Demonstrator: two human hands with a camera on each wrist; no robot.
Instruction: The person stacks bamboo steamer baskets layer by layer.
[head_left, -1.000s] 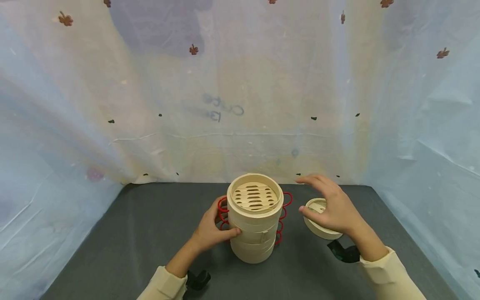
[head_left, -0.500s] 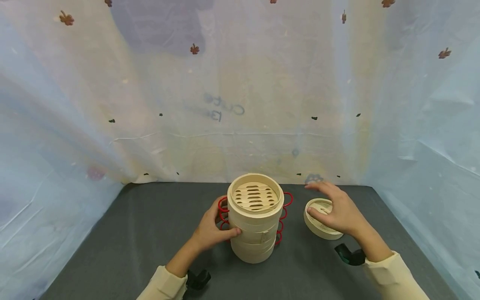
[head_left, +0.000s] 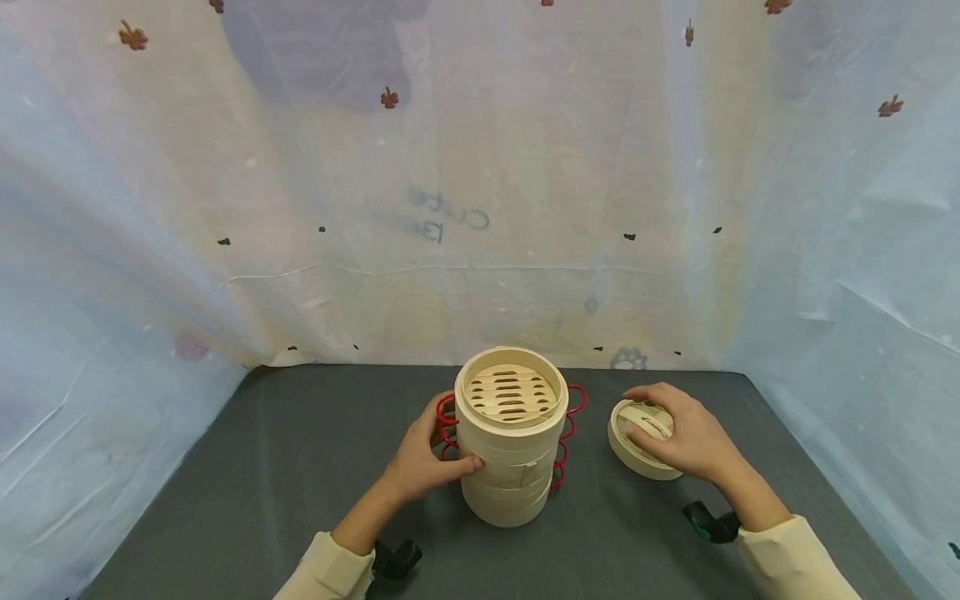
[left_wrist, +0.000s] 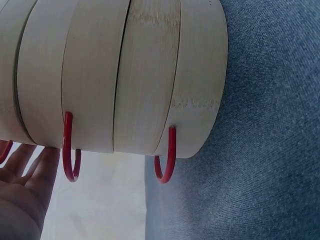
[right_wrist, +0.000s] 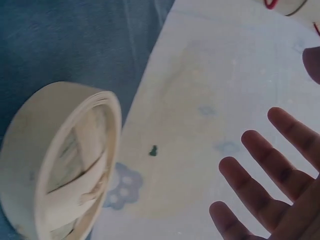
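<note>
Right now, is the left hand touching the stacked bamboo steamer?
Touching. The head view shows the left hand wrapped against the side of the bamboo steamer stack, thumb lying on its wall with no gap, fingers round by the red handles.

- Head view looks forward and down over the dark grey worktop (head_left: pixel 300 467).
- Left wrist view sits close against the stacked pale bamboo steamer with red wire handles (left_wrist: pixel 125 75), shared with the head view (head_left: pixel 510 450).
- Right wrist view faces the small round bamboo lid (right_wrist: pixel 60 165) nearby.

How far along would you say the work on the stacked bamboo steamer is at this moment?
Done: the lid is off and lies on the grey table to the right of the steamer stack, whose top tray is open. In hand: the left hand holds the stack's side by the red wire handles; the right hand rests on the lid. Left: the tiers remain stacked.
</note>
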